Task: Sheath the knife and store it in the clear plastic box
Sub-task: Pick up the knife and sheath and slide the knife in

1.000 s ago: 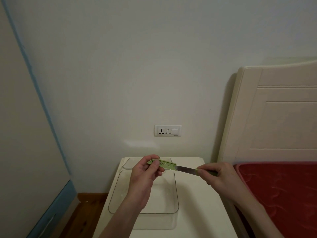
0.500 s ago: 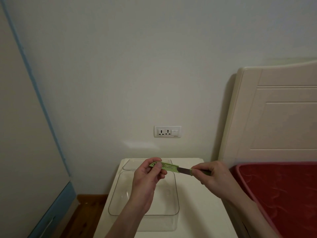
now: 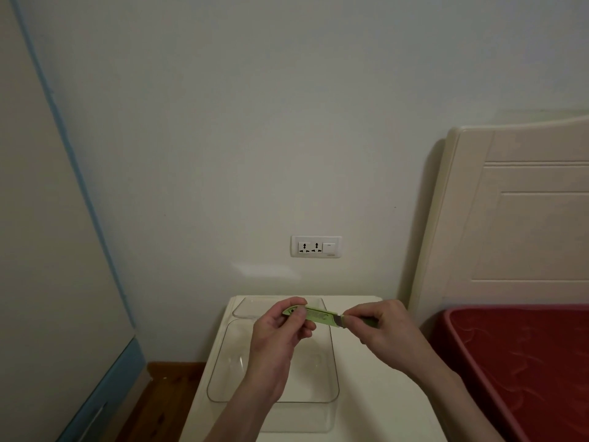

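Through the head camera I see both hands raised over the white bedside cabinet (image 3: pixel 366 393), meeting above the clear plastic box (image 3: pixel 331 371). My left hand (image 3: pixel 280 330) pinches the green sheath (image 3: pixel 314 315) between the thumb and the curled fingers (image 3: pixel 307 327); the thumb lies across the sheath's left end, and the rest of the sheath juts out to the right, past the fingertips. My right hand (image 3: pixel 382 327) is clenched on the knife (image 3: pixel 342 320) by its dark green handle, thumb and forefinger pressed at the handle's front end, the handle's tail showing just behind the forefinger. Only a short strip of grey blade shows between the mouth of the sheath and my right fingertips; the rest of the blade is inside the sheath. Sheath and knife lie in one line, sloping slightly down to the right, held in the air above the far half of the box and not touching it.

The box sits open on the cabinet top, its lid (image 3: pixel 248 309) lying flat beyond it near the wall. A wall socket (image 3: pixel 315 247) is above the cabinet, a cream headboard (image 3: pixel 510 218) and a red mattress (image 3: pixel 526 362) to the right.
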A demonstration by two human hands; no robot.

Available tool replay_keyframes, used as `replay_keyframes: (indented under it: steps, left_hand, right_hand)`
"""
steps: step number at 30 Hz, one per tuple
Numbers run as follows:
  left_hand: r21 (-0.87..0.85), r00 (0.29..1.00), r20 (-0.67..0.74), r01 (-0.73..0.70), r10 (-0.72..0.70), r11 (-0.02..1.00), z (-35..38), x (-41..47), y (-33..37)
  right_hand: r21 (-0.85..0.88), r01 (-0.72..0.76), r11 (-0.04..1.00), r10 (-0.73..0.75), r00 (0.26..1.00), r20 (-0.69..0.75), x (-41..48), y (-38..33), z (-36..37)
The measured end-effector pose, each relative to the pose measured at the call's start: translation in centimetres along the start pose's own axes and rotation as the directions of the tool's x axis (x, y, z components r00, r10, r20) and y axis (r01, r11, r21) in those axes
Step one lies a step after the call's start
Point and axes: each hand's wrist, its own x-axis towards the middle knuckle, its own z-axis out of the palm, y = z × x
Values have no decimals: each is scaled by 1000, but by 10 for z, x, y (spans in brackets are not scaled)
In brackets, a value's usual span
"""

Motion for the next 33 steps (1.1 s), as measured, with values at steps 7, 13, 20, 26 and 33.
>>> replay_keyframes:
  steps: [7, 13, 20, 26, 33]
  left_hand:
    - [30, 1000, -14, -1, 2, 1000, -6, 0, -3]
    - [15, 1000, -30, -8, 8, 1000, -13, 5, 1]
    - [38, 999, -47, 4, -2, 999, -40, 14, 6]
    - [364, 998, 40, -62, 51, 929, -68, 23, 17]
    - [865, 970, 243, -228, 23, 448, -103, 48, 24]
  right_hand:
    - [-74, 28, 997, -26, 999, 22, 2, -3, 9]
    - [-138, 55, 989, -52, 998, 28, 4, 1, 12]
    - [-228, 223, 948, -232, 973, -12, 12, 3, 25]
    - [-365, 232, 902, -255, 967, -17, 21, 9, 54]
    - [-536, 294, 791, -274, 954, 118, 38, 12, 83]
